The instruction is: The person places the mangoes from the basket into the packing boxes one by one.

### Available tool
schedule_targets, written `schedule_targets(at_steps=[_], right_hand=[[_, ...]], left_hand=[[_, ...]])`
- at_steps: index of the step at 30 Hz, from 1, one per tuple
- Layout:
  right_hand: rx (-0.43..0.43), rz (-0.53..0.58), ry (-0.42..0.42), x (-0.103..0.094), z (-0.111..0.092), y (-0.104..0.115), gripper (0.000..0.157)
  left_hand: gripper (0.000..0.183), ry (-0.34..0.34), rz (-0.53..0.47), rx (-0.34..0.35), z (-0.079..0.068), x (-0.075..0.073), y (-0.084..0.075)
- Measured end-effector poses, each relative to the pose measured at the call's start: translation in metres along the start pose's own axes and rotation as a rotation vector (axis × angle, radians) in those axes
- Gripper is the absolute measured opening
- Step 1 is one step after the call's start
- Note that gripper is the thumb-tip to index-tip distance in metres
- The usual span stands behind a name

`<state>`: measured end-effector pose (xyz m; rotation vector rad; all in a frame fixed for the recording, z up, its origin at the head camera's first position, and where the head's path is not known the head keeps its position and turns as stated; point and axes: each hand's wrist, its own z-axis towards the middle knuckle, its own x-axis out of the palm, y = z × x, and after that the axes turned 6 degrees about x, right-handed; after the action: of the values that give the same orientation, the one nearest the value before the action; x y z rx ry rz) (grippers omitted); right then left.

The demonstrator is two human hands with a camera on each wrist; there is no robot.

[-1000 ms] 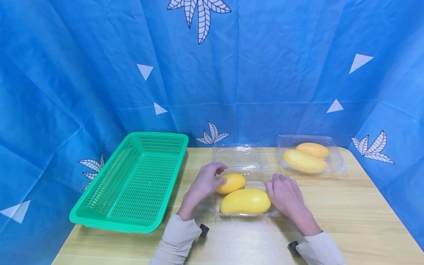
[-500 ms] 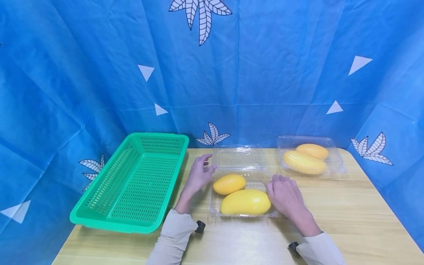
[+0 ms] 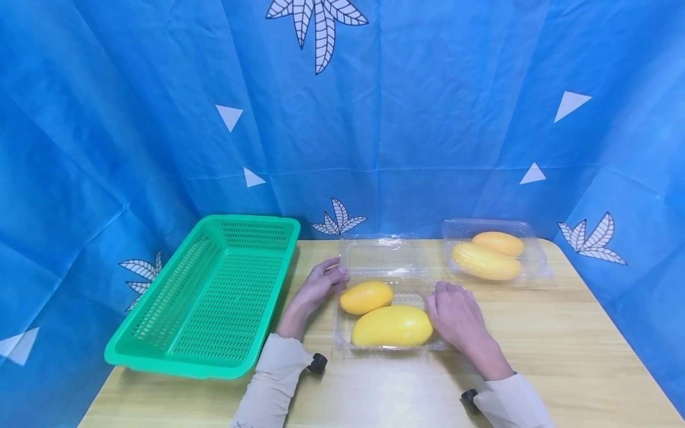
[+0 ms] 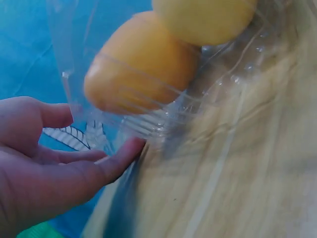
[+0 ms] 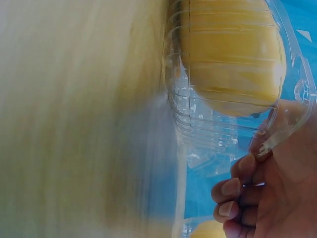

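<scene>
Two yellow mangoes, a smaller one behind a larger one, lie in a clear plastic clamshell container on the table. Its lid is folded back toward the curtain. My right hand pinches the container's right rim between thumb and curled fingers, as the right wrist view shows. At the left side, near the hinge, my left hand has its fingers extended. In the left wrist view its thumb reaches the clear plastic below the smaller mango, and the other fingers stand apart from the thumb.
A green perforated plastic basket stands on the left of the wooden table. A second clear container with two mangoes sits at the back right. Behind the table hangs a blue patterned curtain.
My left hand has let go of the smaller mango, moved left and back, then come down to the container's left edge near the hinge. My right hand keeps its hold on the rim.
</scene>
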<state>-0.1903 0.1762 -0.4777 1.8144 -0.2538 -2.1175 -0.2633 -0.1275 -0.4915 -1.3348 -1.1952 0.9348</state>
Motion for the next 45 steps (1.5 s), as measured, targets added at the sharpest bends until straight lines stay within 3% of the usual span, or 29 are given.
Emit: schedule_targets(at_steps=[3,5,18,25,32,40,45], right_hand=[[-0.011,-0.009,0.001,0.000,-0.002,-0.001,0.026],[-0.019,-0.015,0.000,0.000,-0.003,-0.002,0.026],[-0.039,0.011,-0.016,0.000,-0.008,-0.006,0.024],[-0.029,0.036,-0.019,0.001,-0.007,-0.005,0.026],[0.008,0.074,-0.002,0.002,-0.001,-0.005,0.028],[0.061,0.107,0.019,0.005,0.008,-0.006,0.029],[0.053,0.132,0.012,0.006,0.015,-0.005,0.029]], left_hand=[[0.061,0.020,-0.149,-0.038,0.004,-0.003,0.005],[0.060,0.014,-0.186,-0.053,0.007,-0.004,0.008],[0.059,0.028,-0.228,-0.053,0.021,-0.003,0.002],[0.057,0.046,-0.187,0.049,0.022,-0.004,-0.016],[0.058,0.025,-0.180,0.103,0.022,-0.002,-0.025],[0.045,0.022,-0.073,0.248,0.017,0.004,-0.035],[0.039,-0.019,0.028,0.304,0.009,0.010,-0.049]])
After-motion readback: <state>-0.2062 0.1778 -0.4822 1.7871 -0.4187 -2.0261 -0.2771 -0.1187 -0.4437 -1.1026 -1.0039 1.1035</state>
